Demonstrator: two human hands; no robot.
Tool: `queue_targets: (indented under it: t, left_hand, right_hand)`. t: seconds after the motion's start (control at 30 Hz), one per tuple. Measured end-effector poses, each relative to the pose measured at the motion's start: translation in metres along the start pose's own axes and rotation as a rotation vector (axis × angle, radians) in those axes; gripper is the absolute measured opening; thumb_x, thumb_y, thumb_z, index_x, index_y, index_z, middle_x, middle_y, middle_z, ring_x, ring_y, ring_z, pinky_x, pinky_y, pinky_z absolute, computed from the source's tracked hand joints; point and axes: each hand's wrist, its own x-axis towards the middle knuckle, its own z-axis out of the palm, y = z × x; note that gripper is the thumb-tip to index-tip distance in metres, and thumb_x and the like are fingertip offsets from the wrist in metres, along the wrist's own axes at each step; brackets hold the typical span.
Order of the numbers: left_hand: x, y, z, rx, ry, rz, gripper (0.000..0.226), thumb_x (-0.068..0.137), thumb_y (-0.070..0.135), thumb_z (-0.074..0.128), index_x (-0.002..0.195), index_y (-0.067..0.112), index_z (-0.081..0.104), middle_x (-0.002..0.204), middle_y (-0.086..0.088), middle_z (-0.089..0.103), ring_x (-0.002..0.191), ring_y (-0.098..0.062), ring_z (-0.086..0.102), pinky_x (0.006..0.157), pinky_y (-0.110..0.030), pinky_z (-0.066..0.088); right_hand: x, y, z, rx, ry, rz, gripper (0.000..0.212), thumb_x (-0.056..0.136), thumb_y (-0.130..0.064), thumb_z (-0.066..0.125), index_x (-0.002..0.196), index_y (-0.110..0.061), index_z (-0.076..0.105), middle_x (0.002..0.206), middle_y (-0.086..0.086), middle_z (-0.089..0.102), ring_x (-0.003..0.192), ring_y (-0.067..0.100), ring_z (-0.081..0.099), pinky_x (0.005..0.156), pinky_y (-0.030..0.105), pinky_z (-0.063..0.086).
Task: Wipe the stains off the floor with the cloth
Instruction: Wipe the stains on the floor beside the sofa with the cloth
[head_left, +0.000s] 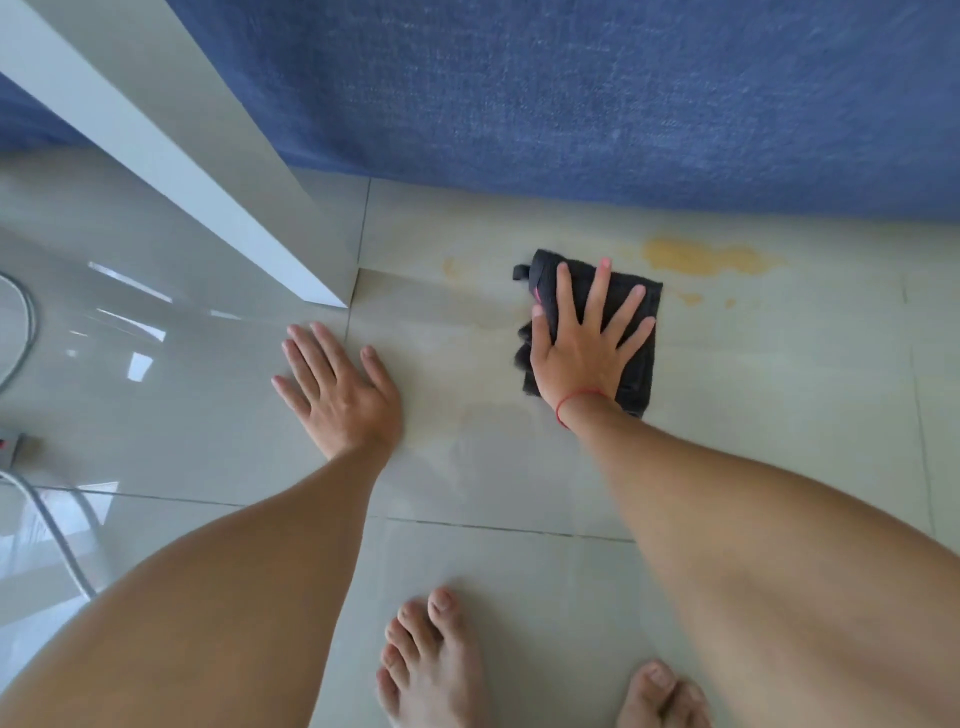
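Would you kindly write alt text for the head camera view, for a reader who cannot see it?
A person's right hand presses a dark cloth flat on a pale tiled floor, just left of a yellow stain. The left hand rests flat on the floor beside a white furniture leg; a blue rug lies beyond.

Floor (218, 395): glossy smooth tile. Cloth (641, 358): dark matt terry. Blue rug (571, 88): rough woven fabric.
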Motion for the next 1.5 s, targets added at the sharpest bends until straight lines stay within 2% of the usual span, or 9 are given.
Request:
queue_targets:
  t: [0.33, 0.53, 0.7, 0.83, 0.9, 1.13, 1.3, 1.4, 1.5]
  left_hand:
    - [-0.002, -0.001, 0.001, -0.008, 0.003, 0.011, 0.062, 0.101, 0.040, 0.018, 0.155, 0.014, 0.002, 0.163, -0.005, -0.003, 0.151, -0.019, -0.005, 0.121, -0.045, -0.006]
    - [-0.002, 0.000, -0.004, -0.021, -0.015, 0.004, 0.062, 0.101, 0.040, 0.017, 0.155, 0.014, 0.002, 0.163, -0.003, -0.003, 0.151, -0.019, -0.005, 0.121, -0.046, -0.005]
    - [-0.003, 0.000, -0.004, -0.021, -0.008, 0.006, 0.063, 0.100, 0.040, 0.017, 0.155, 0.012, 0.003, 0.163, -0.003, -0.002, 0.151, -0.019, -0.005, 0.121, -0.046, -0.005]
    - [-0.002, 0.000, 0.000, -0.013, -0.007, 0.008, 0.064, 0.100, 0.041, 0.016, 0.155, 0.011, 0.003, 0.163, -0.004, -0.002, 0.151, -0.020, -0.005, 0.121, -0.046, -0.005]
    - [-0.001, -0.001, 0.000, -0.007, -0.002, -0.001, 0.064, 0.100, 0.041, 0.016, 0.155, 0.011, 0.002, 0.163, -0.003, -0.003, 0.151, -0.020, -0.005, 0.121, -0.045, -0.006]
    - [-0.001, 0.000, -0.001, -0.013, -0.011, -0.001, 0.062, 0.101, 0.038, 0.018, 0.155, 0.012, 0.002, 0.163, -0.002, -0.003, 0.151, -0.019, -0.005, 0.120, -0.044, -0.007]
    - [0.001, 0.000, -0.006, -0.051, -0.029, 0.009, 0.061, 0.102, 0.038, 0.023, 0.155, 0.013, 0.007, 0.163, -0.002, 0.000, 0.151, -0.019, -0.003, 0.120, -0.044, -0.006]
    - [0.003, 0.001, -0.012, -0.102, -0.006, 0.002, 0.056, 0.102, 0.035, 0.026, 0.153, 0.014, 0.019, 0.163, -0.003, 0.010, 0.150, -0.020, 0.007, 0.120, -0.044, 0.001]
    - [0.001, 0.010, -0.019, -0.121, 0.062, 0.054, 0.046, 0.101, 0.031, 0.032, 0.142, 0.011, 0.041, 0.152, -0.010, 0.035, 0.140, -0.028, 0.031, 0.112, -0.043, 0.020]
  right_hand:
    - [0.003, -0.086, 0.017, -0.010, -0.046, -0.322, 0.053, 0.097, -0.053, 0.024, 0.148, -0.040, 0.020, 0.162, -0.006, 0.005, 0.146, 0.044, -0.006, 0.114, 0.063, -0.008]
    - [-0.044, -0.030, 0.017, -0.075, -0.056, -0.608, 0.050, 0.097, -0.048, 0.032, 0.145, -0.035, 0.036, 0.158, -0.007, 0.027, 0.146, 0.038, 0.016, 0.118, 0.056, 0.007]
    - [-0.036, 0.015, 0.005, -0.067, -0.024, -0.409, 0.052, 0.097, -0.047, 0.027, 0.147, -0.033, 0.031, 0.159, -0.007, 0.023, 0.148, 0.032, 0.015, 0.118, 0.049, 0.005]
    - [-0.005, -0.021, 0.007, -0.024, 0.003, -0.057, 0.054, 0.099, -0.049, 0.021, 0.151, -0.037, 0.013, 0.163, -0.005, 0.002, 0.148, 0.035, -0.005, 0.117, 0.056, -0.005]
    - [0.007, -0.049, 0.010, 0.022, 0.015, -0.014, 0.054, 0.098, -0.050, 0.021, 0.150, -0.037, 0.015, 0.163, -0.001, 0.002, 0.147, 0.039, -0.006, 0.116, 0.060, -0.007]
    - [-0.007, -0.085, 0.022, -0.010, 0.017, -0.401, 0.053, 0.096, -0.048, 0.029, 0.146, -0.032, 0.035, 0.159, 0.002, 0.023, 0.145, 0.044, 0.012, 0.115, 0.062, 0.003]
    - [-0.044, -0.047, 0.022, -0.030, -0.055, -0.674, 0.050, 0.096, -0.047, 0.033, 0.143, -0.032, 0.040, 0.157, -0.003, 0.030, 0.146, 0.038, 0.018, 0.118, 0.056, 0.009]
    - [-0.055, -0.001, 0.016, -0.065, -0.055, -0.664, 0.050, 0.096, -0.047, 0.033, 0.144, -0.033, 0.038, 0.157, -0.007, 0.030, 0.147, 0.032, 0.020, 0.119, 0.051, 0.010]
    - [-0.047, 0.033, 0.005, -0.057, -0.025, -0.465, 0.052, 0.096, -0.047, 0.032, 0.146, -0.034, 0.034, 0.158, -0.007, 0.027, 0.147, 0.031, 0.019, 0.118, 0.049, 0.008]
